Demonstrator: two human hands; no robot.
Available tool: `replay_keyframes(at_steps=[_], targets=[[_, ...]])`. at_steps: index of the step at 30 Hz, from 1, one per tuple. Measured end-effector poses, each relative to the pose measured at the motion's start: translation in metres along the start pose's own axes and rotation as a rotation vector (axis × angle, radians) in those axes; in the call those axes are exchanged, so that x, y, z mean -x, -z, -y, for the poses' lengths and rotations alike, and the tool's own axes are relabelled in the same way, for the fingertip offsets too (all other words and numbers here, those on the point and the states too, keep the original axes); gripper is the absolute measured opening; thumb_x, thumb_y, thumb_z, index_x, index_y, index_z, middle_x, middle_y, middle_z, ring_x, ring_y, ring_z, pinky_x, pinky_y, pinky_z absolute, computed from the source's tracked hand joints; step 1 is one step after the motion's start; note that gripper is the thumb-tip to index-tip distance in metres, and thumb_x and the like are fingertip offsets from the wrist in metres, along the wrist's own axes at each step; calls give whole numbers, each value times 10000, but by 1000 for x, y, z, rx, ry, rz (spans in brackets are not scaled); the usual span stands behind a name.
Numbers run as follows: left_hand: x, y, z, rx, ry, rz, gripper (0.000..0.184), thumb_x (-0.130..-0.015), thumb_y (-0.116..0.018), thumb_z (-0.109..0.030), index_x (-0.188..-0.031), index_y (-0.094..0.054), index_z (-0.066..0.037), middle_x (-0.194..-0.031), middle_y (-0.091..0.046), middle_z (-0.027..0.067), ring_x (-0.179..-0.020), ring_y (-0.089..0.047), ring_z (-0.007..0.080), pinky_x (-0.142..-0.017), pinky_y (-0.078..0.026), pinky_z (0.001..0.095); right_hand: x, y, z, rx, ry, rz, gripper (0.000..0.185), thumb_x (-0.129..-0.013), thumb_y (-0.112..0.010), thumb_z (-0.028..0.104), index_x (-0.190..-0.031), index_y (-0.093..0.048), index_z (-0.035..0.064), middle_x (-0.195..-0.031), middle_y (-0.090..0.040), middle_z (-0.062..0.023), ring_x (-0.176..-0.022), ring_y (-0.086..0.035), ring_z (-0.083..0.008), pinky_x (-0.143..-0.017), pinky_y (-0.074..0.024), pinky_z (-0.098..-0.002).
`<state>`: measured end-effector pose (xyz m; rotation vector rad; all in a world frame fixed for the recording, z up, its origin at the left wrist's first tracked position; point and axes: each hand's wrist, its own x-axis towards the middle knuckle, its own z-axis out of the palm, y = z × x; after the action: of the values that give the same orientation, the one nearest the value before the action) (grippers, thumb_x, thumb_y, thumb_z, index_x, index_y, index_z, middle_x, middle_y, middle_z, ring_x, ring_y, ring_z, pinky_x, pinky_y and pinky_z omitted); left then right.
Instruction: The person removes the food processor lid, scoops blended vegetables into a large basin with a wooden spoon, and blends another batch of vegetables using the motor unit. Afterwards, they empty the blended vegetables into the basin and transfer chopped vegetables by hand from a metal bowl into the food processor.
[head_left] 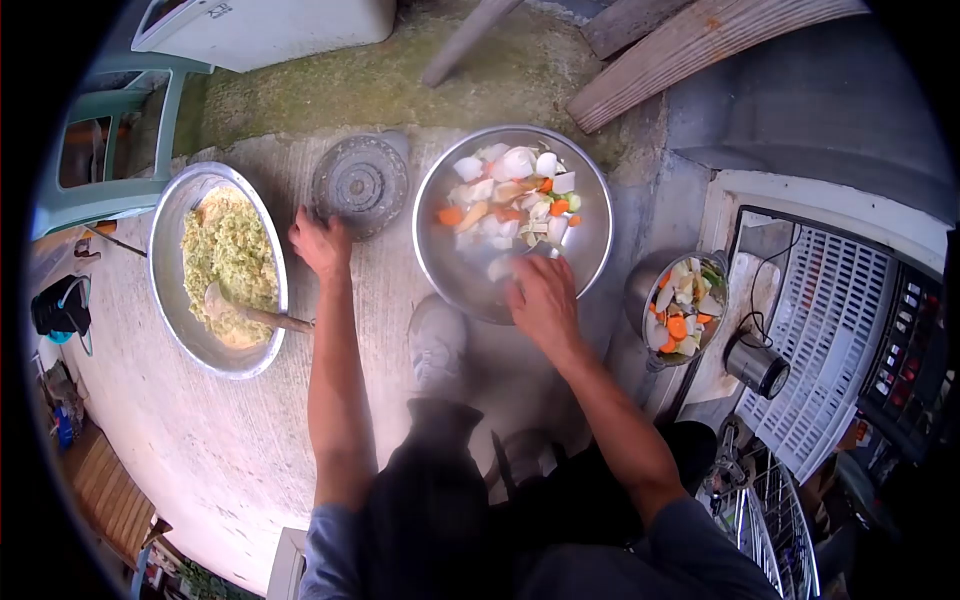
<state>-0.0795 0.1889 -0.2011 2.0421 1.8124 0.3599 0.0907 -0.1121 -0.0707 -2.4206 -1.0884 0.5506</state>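
A wide steel bowl (pixel 428 262) on the concrete holds cut white vegetable pieces, carrot chunks (pixel 450 215) and some green bits. My right hand (pixel 545 300) reaches over its near side, fingers curled down among the pieces. What those fingers grip is hidden and blurred. My left hand (pixel 322 245) hovers between a grey round lidded-looking object (pixel 360 187) and an oval metal basin (pixel 165 290), its fingers apart and holding nothing. In the basin lies a yellow-green mash (pixel 232 250), with a wooden spoon (pixel 262 316) resting across it, handle over the rim.
At right, a pot (pixel 650 340) holds more cut vegetables beside a small dark cylinder (pixel 757 364) and a white crate (pixel 825 330). Wooden beams (pixel 690 60) lean at the back. A green plastic chair (pixel 120 195) stands left. My shoe (pixel 438 345) is near the bowl.
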Motion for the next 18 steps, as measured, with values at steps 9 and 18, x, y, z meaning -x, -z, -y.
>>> replay_keyframes(at_steps=[9,18], targets=[[-11,-2,26,655,185,84,441,-860,-606,68,-1298,-597,118,-1138,-714,136,-972,-675,187,-857,-528,301,28,4,10,-471,-127,4,251,-842,-690,33,-1090,-667,8,-936,-665,-148,-890,-647,-349,-793,-524,-442],[30,101,-97,935,-102,215,470,-1006,-600,-15,-1446,-480,98,-1321,-634,184,-1140,-629,201,-1016,-499,315,49,64,24,-1027,-257,21,373,-997,-638,67,-1363,-581,28,-1204,-647,-106,-1008,-667,-159,-873,-566,-318]])
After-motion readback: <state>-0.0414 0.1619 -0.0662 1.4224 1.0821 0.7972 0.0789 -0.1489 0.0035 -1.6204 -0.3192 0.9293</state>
